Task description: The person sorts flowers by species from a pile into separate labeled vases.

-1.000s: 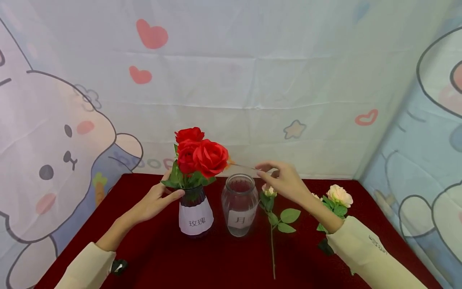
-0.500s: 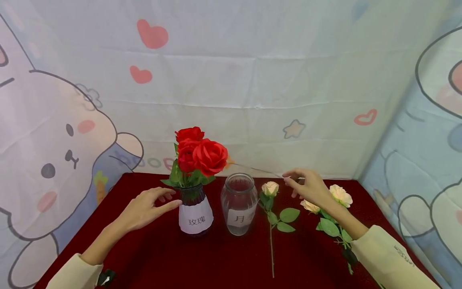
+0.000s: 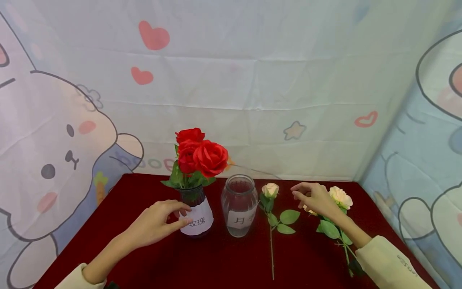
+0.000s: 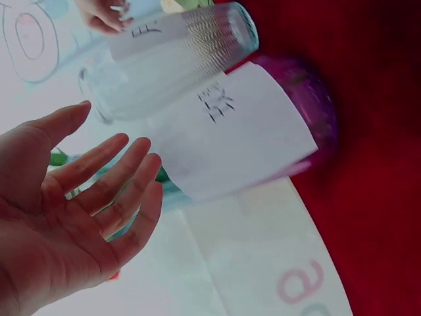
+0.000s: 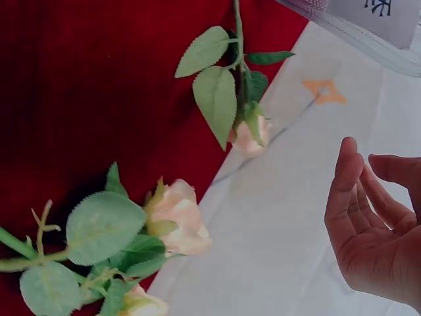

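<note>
Two hands hovering over a red tablecloth [image 3: 151, 257], neither holding anything. Starting at the left: left hand [image 3: 159, 222] floating just in front of the purple vase [image 3: 196, 214], fingers loosely spread and relaxed, fingertips close to the white paper label, though contact hard to judge from the head view; wrist view showing the palm open and apart from the glass. Standing in that vase already, three red roses [image 3: 198, 154], upright and bunched together. Sitting just beside it, the clear glass jar [image 3: 239, 204], also labelled, with no flower inside as yet. Lying on the cloth right of the jar, a single cream rosebud [image 3: 270, 189] on a long stem, bloom pointing toward the back wall. Further right, right hand [image 3: 315, 197] hanging above the cloth between that bud and a second sprig of cream roses [image 3: 340, 196], fingers gently curled, thumb and forefinger near each other yet pinching nothing. Judging from the layout: red flowers looking sorted into their vase, cream ones waiting on the table, jar remaining to be filled.
</note>
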Demonstrator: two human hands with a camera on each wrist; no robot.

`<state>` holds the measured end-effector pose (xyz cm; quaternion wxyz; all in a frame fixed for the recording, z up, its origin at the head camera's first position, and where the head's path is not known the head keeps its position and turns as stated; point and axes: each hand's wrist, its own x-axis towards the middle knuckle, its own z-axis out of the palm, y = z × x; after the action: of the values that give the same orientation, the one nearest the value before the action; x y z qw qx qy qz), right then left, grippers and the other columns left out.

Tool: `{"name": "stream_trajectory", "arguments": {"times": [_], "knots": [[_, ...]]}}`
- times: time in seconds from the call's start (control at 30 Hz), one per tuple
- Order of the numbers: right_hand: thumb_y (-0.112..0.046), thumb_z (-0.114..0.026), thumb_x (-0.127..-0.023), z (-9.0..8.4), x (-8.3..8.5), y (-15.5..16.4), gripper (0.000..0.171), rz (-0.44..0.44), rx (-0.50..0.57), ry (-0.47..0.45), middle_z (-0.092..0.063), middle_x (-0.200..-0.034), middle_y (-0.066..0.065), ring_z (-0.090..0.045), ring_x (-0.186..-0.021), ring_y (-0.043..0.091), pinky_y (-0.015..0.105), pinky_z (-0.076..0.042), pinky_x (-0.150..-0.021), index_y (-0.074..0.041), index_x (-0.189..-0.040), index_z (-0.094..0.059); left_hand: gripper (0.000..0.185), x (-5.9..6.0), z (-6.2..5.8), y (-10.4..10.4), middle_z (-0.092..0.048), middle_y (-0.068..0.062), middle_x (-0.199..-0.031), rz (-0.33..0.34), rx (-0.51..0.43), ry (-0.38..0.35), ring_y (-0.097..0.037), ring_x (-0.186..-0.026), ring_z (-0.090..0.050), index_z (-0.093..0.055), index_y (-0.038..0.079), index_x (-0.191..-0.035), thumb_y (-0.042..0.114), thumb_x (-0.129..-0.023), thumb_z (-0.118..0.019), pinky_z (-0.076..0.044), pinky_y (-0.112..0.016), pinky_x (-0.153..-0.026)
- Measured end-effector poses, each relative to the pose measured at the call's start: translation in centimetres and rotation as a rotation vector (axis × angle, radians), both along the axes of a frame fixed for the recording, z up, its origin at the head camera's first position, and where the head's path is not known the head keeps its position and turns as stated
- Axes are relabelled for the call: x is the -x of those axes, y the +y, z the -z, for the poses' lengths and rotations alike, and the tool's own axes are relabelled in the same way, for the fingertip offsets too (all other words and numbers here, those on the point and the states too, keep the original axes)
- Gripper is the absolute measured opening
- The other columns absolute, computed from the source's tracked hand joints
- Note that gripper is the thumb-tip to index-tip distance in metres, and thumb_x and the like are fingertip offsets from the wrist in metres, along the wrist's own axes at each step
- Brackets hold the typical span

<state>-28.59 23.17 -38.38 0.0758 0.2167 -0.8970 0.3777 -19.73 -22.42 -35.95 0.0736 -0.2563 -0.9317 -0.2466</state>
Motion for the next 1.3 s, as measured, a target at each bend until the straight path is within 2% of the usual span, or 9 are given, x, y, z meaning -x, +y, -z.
{"name": "stream_trajectory", "arguments": {"times": [0.13,0.33,0.5,0.63,0.7,0.83,0.97,1.1,1.3], "knots": [[-0.010,-0.063,-0.101,1.0,0.4,-0.1,0.020,0.004,-0.006,-0.020,-0.075,-0.088,0.011,-0.065,-0.057,0.009,0.028,-0.053,-0.048,0.002,-0.115,-0.071,0.041,-0.2,-0.1,1.3,-0.074,0.002,-0.108,0.037,0.007,-0.022,-0.016,-0.093,-0.065,-0.071,0.013,-0.124,0.043,-0.096,-0.069,-0.056,-0.025,-0.074],[-0.009,-0.063,-0.100,2.5,1.3,-0.7,0.019,-0.010,0.023,-0.035,-0.075,-0.087,0.013,-0.071,-0.064,0.026,0.032,-0.056,-0.051,0.003,-0.112,-0.072,0.051,0.2,0.1,3.6,-0.067,-0.004,-0.128,0.063,0.062,0.035,-0.018,-0.108,-0.066,-0.062,0.016,-0.138,0.046,-0.096,-0.068,-0.059,-0.038,-0.087],[-0.013,-0.064,-0.101,4.1,2.4,-1.8,0.021,0.014,0.057,-0.051,-0.074,-0.086,0.019,-0.069,-0.061,0.030,0.029,-0.053,-0.050,0.004,-0.109,-0.073,0.062,1.1,0.6,5.9,-0.057,-0.005,-0.144,0.111,0.003,0.096,-0.023,-0.123,-0.062,-0.051,0.013,-0.148,0.043,-0.097,-0.068,-0.057,-0.045,-0.098],[-0.015,-0.064,-0.101,5.9,3.5,-2.4,0.024,0.052,0.069,-0.094,-0.074,-0.095,0.026,-0.069,-0.059,0.025,0.025,-0.051,-0.054,0.005,-0.111,-0.073,0.076,1.9,1.2,7.4,-0.043,-0.011,-0.156,0.089,-0.047,0.129,-0.029,-0.139,-0.050,-0.037,0.007,-0.156,0.038,-0.096,-0.072,-0.051,-0.049,-0.106],[-0.015,-0.063,-0.101,6.7,3.9,-2.5,0.026,0.067,0.063,-0.117,-0.075,-0.099,0.027,-0.070,-0.059,0.023,0.025,-0.052,-0.056,0.007,-0.112,-0.072,0.084,2.2,1.5,7.8,-0.034,-0.016,-0.163,0.066,-0.083,0.108,-0.033,-0.147,-0.042,-0.029,0.004,-0.159,0.037,-0.095,-0.073,-0.047,-0.053,-0.110],[-0.017,-0.064,-0.100,7.9,4.8,-2.6,0.029,0.100,0.054,-0.167,-0.075,-0.096,0.025,-0.068,-0.056,0.018,0.028,-0.053,-0.055,0.009,-0.111,-0.072,0.097,2.8,2.1,8.6,-0.013,-0.021,-0.170,0.068,-0.189,0.005,-0.041,-0.155,-0.024,-0.009,0.003,-0.164,0.034,-0.096,-0.072,-0.036,-0.061,-0.116],[-0.024,-0.066,-0.099,8.9,5.6,-2.9,0.035,0.111,0.009,-0.215,-0.077,-0.085,0.018,-0.064,-0.052,0.012,0.028,-0.052,-0.053,0.009,-0.109,-0.073,0.105,3.9,2.7,9.3,0.001,-0.017,-0.172,0.093,-0.263,-0.060,-0.041,-0.158,-0.011,0.009,0.012,-0.164,0.033,-0.098,-0.069,-0.024,-0.067,-0.120],[-0.028,-0.068,-0.099,9.7,6.2,-3.5,0.037,0.084,-0.003,-0.249,-0.076,-0.078,0.013,-0.063,-0.050,0.009,0.025,-0.050,-0.050,0.008,-0.105,-0.076,0.106,5.2,2.9,10.1,-0.005,-0.014,-0.172,0.089,-0.335,-0.096,-0.039,-0.157,-0.018,0.012,0.020,-0.164,0.033,-0.098,-0.069,-0.025,-0.065,-0.121],[-0.026,-0.069,-0.097,9.9,6.5,-4.5,0.032,0.044,0.009,-0.263,-0.071,-0.065,0.006,-0.058,-0.047,0.006,0.020,-0.041,-0.045,0.002,-0.083,-0.076,0.094,6.3,2.8,10.8,-0.021,-0.017,-0.169,0.084,-0.439,-0.179,-0.037,-0.155,-0.027,-0.008,0.012,-0.165,0.038,-0.097,-0.068,-0.030,-0.058,-0.122]]}}
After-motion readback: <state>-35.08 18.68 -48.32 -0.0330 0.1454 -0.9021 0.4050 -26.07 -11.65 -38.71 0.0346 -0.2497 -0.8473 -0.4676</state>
